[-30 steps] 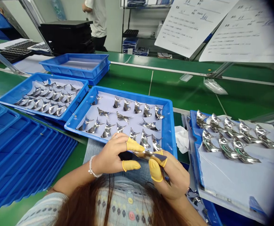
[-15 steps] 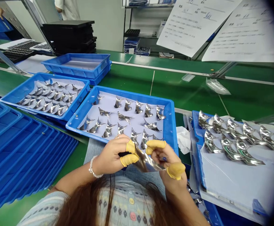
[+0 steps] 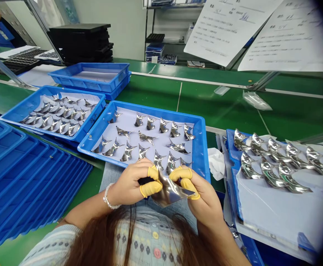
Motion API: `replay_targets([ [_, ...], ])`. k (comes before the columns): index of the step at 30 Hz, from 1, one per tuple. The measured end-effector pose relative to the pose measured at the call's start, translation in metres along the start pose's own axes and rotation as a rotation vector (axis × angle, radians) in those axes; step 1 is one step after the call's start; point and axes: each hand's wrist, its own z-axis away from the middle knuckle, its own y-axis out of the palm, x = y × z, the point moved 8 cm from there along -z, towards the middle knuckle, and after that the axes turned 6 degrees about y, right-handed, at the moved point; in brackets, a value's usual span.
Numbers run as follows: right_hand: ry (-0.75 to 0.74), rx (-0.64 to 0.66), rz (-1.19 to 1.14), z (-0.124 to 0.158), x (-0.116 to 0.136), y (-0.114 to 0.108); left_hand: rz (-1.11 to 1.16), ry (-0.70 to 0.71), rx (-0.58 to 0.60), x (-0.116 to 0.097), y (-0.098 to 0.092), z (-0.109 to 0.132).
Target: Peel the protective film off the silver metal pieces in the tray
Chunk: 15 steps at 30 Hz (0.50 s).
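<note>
A shiny curved metal part (image 3: 170, 191) is pinched between both of my hands just in front of my chest. My left hand (image 3: 131, 183) grips its left end with yellow finger cots on thumb and forefinger. My right hand (image 3: 203, 197) grips its right end the same way. Right beyond my hands stands a blue tray (image 3: 199, 147) lined with white paper, holding several more of these pointed metal parts (image 3: 146, 138).
Another blue tray of parts (image 3: 12, 112) sits at the left, with a further blue tray (image 3: 114, 83) behind it. Stacked blue trays (image 3: 25, 177) fill the near left. On the right, several larger shiny parts (image 3: 272, 162) lie on white paper. Instruction sheets (image 3: 228, 26) hang above the green bench.
The metal part has been turned from edge-on to face-up between my hands. My right hand's fingers shifted along its right end and closed in again.
</note>
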Motion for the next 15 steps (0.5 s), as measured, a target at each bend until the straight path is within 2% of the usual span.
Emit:
replay_targets([
  [5, 0.104, 0.051, -0.007, 0.001, -0.005, 0.007, -0.01, 0.034, -0.003, -0.005, -0.001, -0.002],
  [10, 0.131, 0.188, -0.114, 0.005, -0.009, 0.017, -0.04, 0.101, 0.023, -0.01, 0.0, -0.003],
  [12, 0.101, 0.227, -0.082, 0.006, -0.007, 0.019, -0.048, 0.137, 0.032, -0.012, 0.001, -0.003],
  [15, 0.003, 0.212, -0.009, 0.004, 0.001, 0.02, -0.066, 0.185, 0.029, -0.014, 0.002, -0.002],
])
